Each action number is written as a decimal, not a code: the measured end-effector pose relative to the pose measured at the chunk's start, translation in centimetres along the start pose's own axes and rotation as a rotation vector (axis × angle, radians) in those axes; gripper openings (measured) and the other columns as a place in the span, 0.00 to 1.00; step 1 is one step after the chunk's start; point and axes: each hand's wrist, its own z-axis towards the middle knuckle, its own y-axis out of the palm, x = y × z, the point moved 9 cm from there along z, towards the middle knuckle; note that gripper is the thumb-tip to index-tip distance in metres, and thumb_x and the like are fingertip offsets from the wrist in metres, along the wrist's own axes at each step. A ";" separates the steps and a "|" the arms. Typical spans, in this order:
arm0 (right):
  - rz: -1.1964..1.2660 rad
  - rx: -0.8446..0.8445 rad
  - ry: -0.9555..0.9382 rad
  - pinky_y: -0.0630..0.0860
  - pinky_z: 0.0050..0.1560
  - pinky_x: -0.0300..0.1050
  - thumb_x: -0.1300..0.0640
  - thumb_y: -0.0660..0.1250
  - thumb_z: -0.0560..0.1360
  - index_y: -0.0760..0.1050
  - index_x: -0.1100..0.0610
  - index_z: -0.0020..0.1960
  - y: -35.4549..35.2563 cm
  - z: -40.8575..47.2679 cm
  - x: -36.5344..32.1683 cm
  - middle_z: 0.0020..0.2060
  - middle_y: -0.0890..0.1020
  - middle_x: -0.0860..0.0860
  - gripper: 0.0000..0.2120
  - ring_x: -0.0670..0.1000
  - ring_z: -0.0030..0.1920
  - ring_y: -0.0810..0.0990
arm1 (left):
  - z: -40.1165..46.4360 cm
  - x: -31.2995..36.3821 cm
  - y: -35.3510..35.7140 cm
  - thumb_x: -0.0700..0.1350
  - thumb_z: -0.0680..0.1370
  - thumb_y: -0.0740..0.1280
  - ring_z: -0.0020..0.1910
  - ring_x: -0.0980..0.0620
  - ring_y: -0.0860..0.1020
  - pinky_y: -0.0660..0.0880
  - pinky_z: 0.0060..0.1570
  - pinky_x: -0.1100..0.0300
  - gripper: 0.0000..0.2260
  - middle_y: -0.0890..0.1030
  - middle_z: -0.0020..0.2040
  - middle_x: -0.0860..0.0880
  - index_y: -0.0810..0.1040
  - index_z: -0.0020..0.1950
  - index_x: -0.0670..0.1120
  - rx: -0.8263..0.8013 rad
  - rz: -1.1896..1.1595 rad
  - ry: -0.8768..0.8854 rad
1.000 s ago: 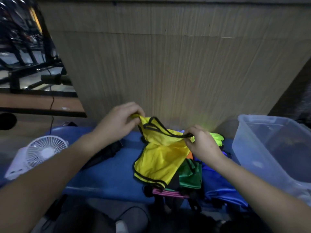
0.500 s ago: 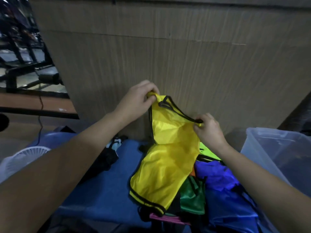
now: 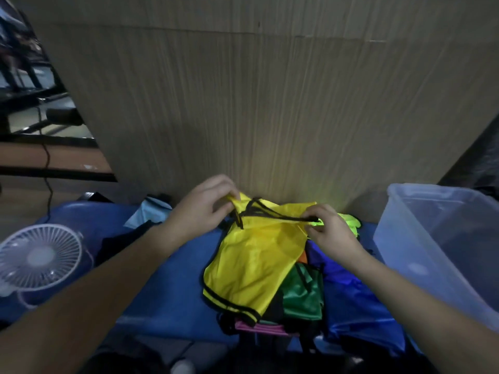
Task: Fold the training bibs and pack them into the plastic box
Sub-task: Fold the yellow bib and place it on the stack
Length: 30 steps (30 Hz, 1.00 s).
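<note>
We've got the yellow bib [image 3: 253,260] pinched at its top edge, left hand [image 3: 205,209] & right hand [image 3: 328,230] both gripping, over the bib pile [image 3: 324,290]. Not folded yet. Plastic box [image 3: 437,238] at right looks empty, tho it's dim. Nearly everything's left.

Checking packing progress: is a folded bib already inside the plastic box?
No, the plastic box shows no bib inside, and both hands, left hand and right hand, hold the yellow bib over the pile.
</note>
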 end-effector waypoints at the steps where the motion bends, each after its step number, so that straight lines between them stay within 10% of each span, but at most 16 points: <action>1: 0.009 -0.017 -0.002 0.78 0.59 0.53 0.66 0.70 0.73 0.80 0.55 0.54 0.5 -0.6 -0.1 0.53 0.76 0.47 0.12 0.49 0.55 0.79 | -1.5 0.0 0.4 0.37 0.78 0.69 0.54 0.51 0.77 0.75 0.53 0.53 0.04 0.76 0.52 0.51 0.80 0.52 0.43 -0.007 -0.018 -0.011; 12: -0.087 -0.133 -0.042 0.75 0.51 0.41 0.65 0.70 0.74 0.81 0.55 0.52 3.8 -4.9 -1.9 0.50 0.77 0.47 0.09 0.48 0.48 0.79 | -14.1 0.0 7.2 0.53 0.79 0.66 0.50 0.63 0.76 0.72 0.41 0.67 0.05 0.74 0.55 0.62 0.80 0.53 0.58 -0.274 0.098 -0.077; 16: -0.109 -0.149 0.005 0.69 0.44 0.38 0.61 0.69 0.76 0.81 0.51 0.51 3.1 -4.7 -1.5 0.48 0.79 0.43 0.07 0.41 0.42 0.75 | -15.4 -1.3 8.3 0.67 0.76 0.66 0.56 0.67 0.76 0.74 0.52 0.66 0.16 0.75 0.59 0.69 0.81 0.57 0.61 -0.426 0.014 -0.191; 23: -0.156 -0.005 0.246 0.70 0.47 0.45 0.55 0.69 0.78 0.82 0.56 0.57 0.3 1.7 3.5 0.56 0.82 0.53 0.10 0.54 0.50 0.80 | -6.5 -5.7 5.4 0.49 0.80 0.68 0.51 0.60 0.80 0.76 0.50 0.64 0.04 0.82 0.48 0.60 0.82 0.53 0.56 -0.072 -0.242 -0.459; 30: -0.282 -0.301 0.376 0.76 0.56 0.47 0.48 0.73 0.72 0.78 0.55 0.65 4.2 5.4 6.9 0.59 0.82 0.54 0.23 0.56 0.60 0.80 | 5.1 -9.7 13.5 0.44 0.80 0.69 0.60 0.53 0.75 0.73 0.63 0.57 0.16 0.80 0.62 0.53 0.78 0.68 0.51 -0.272 -0.088 -0.436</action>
